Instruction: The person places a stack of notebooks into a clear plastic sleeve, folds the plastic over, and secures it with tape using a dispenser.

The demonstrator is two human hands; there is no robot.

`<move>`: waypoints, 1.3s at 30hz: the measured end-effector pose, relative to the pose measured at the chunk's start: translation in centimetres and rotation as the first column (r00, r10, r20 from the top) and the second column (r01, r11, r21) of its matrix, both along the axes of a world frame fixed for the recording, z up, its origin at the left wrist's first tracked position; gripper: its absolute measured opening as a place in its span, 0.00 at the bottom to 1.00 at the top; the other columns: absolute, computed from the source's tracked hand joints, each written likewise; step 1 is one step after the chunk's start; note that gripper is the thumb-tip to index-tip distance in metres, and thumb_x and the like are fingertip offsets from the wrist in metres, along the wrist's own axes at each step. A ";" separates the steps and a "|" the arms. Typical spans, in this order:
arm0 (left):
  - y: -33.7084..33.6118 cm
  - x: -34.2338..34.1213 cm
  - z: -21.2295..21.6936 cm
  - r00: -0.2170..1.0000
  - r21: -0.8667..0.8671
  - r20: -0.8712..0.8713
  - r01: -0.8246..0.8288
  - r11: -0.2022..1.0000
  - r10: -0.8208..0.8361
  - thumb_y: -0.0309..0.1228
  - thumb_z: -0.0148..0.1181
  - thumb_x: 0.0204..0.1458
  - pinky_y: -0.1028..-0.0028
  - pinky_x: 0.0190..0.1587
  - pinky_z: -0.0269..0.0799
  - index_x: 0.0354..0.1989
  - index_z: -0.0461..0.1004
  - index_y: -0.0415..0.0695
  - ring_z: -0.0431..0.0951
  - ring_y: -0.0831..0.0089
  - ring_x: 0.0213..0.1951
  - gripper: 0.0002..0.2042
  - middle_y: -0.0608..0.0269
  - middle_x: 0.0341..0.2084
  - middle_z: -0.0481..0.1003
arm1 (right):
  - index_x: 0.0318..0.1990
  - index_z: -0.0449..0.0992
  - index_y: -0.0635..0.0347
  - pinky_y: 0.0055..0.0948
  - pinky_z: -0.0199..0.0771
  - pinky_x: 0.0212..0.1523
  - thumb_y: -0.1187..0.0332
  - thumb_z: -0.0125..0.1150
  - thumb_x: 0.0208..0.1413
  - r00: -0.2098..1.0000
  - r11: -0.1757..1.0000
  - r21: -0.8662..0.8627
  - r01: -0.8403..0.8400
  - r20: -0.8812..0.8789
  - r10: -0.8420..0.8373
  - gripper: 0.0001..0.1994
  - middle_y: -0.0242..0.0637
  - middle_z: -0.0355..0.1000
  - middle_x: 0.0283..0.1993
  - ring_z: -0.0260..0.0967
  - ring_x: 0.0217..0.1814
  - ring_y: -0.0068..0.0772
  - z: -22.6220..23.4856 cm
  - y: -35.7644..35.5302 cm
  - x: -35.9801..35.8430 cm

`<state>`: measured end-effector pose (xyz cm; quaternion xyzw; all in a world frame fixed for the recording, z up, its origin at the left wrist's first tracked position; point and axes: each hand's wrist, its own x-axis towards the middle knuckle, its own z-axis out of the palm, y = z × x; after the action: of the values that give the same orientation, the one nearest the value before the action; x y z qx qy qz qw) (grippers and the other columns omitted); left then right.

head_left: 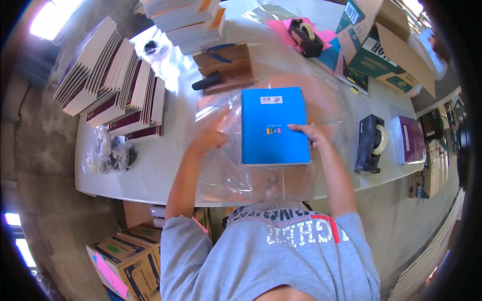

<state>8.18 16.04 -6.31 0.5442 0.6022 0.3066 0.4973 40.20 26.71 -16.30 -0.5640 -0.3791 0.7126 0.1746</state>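
A blue spiral notebook lies on clear plastic sheeting in front of me, with wire coils along its long sides and a white label near its far edge. My right hand grips its right edge, the thumb resting on the cover and the fingers partly hidden by the edge. To the left of the notebook, my left hand hovers over or touches the sheeting, apart from the notebook. Motion smears its fingers, so I cannot make out whether plastic is between them.
Spiral notebooks stand stacked at left, beside a crumpled plastic bag. Beyond the sheeting sits a wooden holder with a blue-handled tool. Tape dispensers flank purple notebooks and an open carton at right.
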 end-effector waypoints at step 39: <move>15.9 -2.7 -9.3 0.977 0.649 -0.189 0.051 0.759 0.096 0.24 0.72 0.36 0.72 0.41 0.74 0.38 0.74 0.41 0.69 0.68 0.53 0.18 0.58 0.49 0.71 | 0.66 0.27 0.67 0.47 0.56 0.62 0.43 0.74 0.29 0.759 0.854 0.376 -0.358 0.650 0.032 0.68 0.67 0.41 0.65 0.49 0.66 0.63 1.9 -1.5 -2.1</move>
<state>5.44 31.93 -15.62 0.7049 0.5140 0.4427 0.2072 38.15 25.19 -14.44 -0.6613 -0.6375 0.3836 0.0956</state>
